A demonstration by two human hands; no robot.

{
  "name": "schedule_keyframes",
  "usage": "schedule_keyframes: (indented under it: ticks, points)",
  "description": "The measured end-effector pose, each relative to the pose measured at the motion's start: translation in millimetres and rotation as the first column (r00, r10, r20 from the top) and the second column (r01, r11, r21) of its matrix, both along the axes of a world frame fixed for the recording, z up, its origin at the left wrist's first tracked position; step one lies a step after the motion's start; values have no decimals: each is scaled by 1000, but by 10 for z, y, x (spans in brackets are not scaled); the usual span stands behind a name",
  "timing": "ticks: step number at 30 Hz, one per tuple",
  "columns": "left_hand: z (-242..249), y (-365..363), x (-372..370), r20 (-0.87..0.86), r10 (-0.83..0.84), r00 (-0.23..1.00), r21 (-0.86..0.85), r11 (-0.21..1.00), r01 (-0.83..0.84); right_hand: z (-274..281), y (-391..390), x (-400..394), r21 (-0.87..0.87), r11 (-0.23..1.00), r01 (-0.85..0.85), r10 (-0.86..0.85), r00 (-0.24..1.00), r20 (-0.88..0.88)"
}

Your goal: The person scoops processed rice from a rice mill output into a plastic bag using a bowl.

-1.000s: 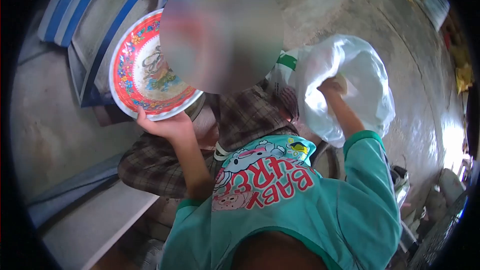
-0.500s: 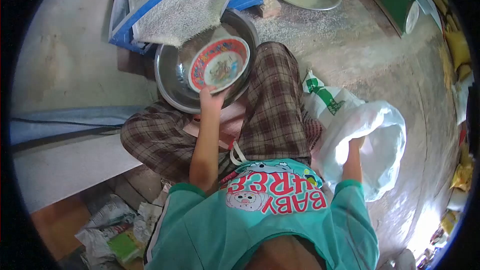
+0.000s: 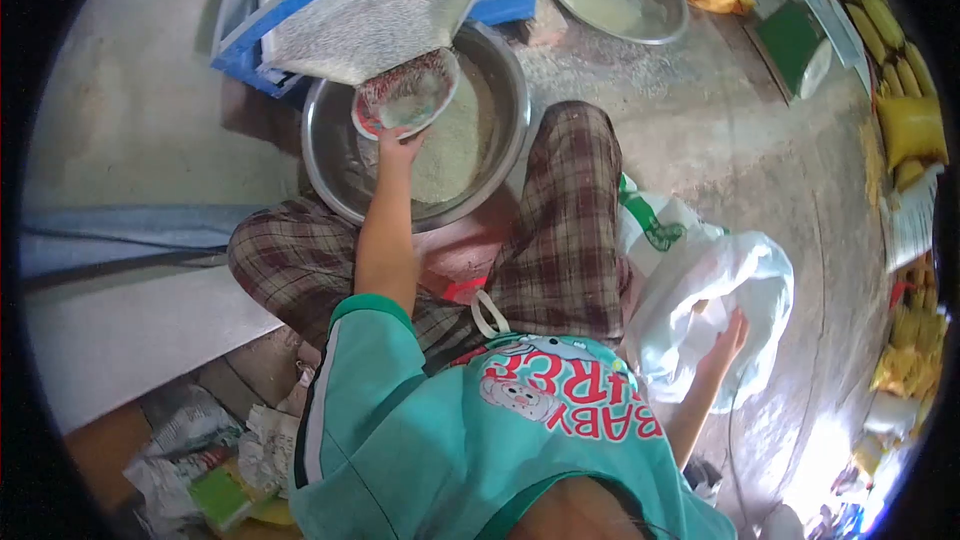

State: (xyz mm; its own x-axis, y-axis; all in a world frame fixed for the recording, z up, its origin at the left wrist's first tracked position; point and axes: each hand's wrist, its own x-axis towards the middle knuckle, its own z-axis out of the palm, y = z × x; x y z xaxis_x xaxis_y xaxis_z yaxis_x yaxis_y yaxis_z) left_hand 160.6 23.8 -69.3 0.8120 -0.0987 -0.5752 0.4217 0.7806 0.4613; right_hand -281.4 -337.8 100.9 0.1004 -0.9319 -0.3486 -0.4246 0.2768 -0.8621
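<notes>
Head view, blue-framed chute (image 3: 385, 10): pale grain covers its slope, the lip pointing down toward the sitter.
Steel basin (image 3: 515, 105): below that lip, between the knees, pale grain inside.
White bag (image 3: 660, 325): beside the right thigh, mouth open, well apart from the basin.
Patterned bowl (image 3: 370, 120): over the basin, far rim at the chute's lip; round, though it looks oval from here, slanting up to the right.
Left hand (image 3: 400, 143): far nearer the bowl, closed on its near rim.
Right hand (image 3: 732, 338): at the bag's mouth, fingers partly extended; I can't tell whether they pinch plastic.
</notes>
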Motion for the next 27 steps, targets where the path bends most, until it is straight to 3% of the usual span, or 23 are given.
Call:
schedule_keyframes:
  ticks: [2, 4, 7, 8, 9, 10, 11, 12, 14, 15, 16, 17, 18, 19, 20, 21, 22, 23, 24, 25, 26, 27]
  points:
    - [-664, 225, 140, 313, -215, 925, 141, 974, 179, 91, 9, -160, -259, 961, 96, -87, 995, 48]
    - [67, 2, -26, -124, 40, 991, -109, 993, -54, 166, -18, -346, -499, 861, 102, -243, 943, -227]
    - [290, -115, -101, -135, 20, 991, -32, 999, -25, 172, -48, -611, -538, 808, 241, -464, 823, -327]
    - [454, -186, -172, -111, 126, 986, 107, 988, -115, 75, -80, -783, -538, 804, 253, -480, 810, -335]
    - [534, -252, -206, -65, 231, 971, 237, 949, -210, -84, -144, -953, -479, 810, 338, -507, 815, -281]
    - [490, -245, -177, -68, 219, 973, 234, 952, -198, -137, -145, -1015, -415, 810, 414, -532, 816, -226]
    - [430, -201, -120, -130, 240, 962, 333, 924, -186, -193, -134, -1072, -367, 832, 416, -481, 871, -103]
    - [390, -199, -96, -189, 266, 945, 434, 886, -163, -159, -70, -1017, -368, 828, 423, -490, 865, -110]
    - [590, -374, -148, -156, 317, 936, 511, 836, -198, -62, 79, -903, -280, 921, 272, -371, 833, -410]
    - [789, -502, -193, -115, 380, 918, 587, 772, -246, -240, 16, -1014, -288, 930, 230, -367, 626, -688]
    - [978, -641, -260, -70, 440, 895, 655, 697, -292, -359, 28, -1045, -288, 928, 238, -374, 619, -691]
    - [1176, -761, -459, 245, 245, 938, 708, 616, -346, -468, 27, -1066, -330, 866, 376, -490, 508, -708]
    - [1295, -834, -549, 247, 240, 939, 699, 627, -344, -549, 17, -1093, -377, 780, 499, -588, 381, -713]
    - [1387, -887, -625, 353, 198, 915, 737, 543, -402, -557, 48, -1115, -423, 673, 607, -661, 237, -712]
    - [1480, -943, -724, 446, 141, 884, 766, 450, -459, -530, 99, -1168, -424, 666, 614, -663, 226, -714]
    - [1597, -1016, -868, 444, 133, 886, 767, 454, -453, -456, 161, -1186, 96, 664, 741, -661, 643, -387]
    - [1722, -1105, -1045, 517, -23, 856, 737, 520, -432, -412, 174, -1177, 563, 667, 487, -660, 737, 144]
    - [1863, -1218, -1246, 588, -169, 791, 707, 582, -401, -482, 161, -1180, 560, 669, 489, -663, 733, 152]
    - [2035, -1394, -1506, 636, -283, 718, 679, 649, -345, -616, 165, -1205, 525, 745, 412, -625, 706, 333]
    - [2055, -1581, -1680, 773, -398, 493, 602, 706, -373, -689, 163, -1230, 473, 813, 340, -565, 658, 498]
    - [2207, -1803, -1905, 737, -519, 434, 656, 705, -270, -692, 116, -1234, 473, 812, 342, -566, 658, 496]
    - [2255, -1983, -2080, 618, -701, 356, 780, 603, -166, -684, 44, -1216, 497, 789, 362, -605, 600, 524]
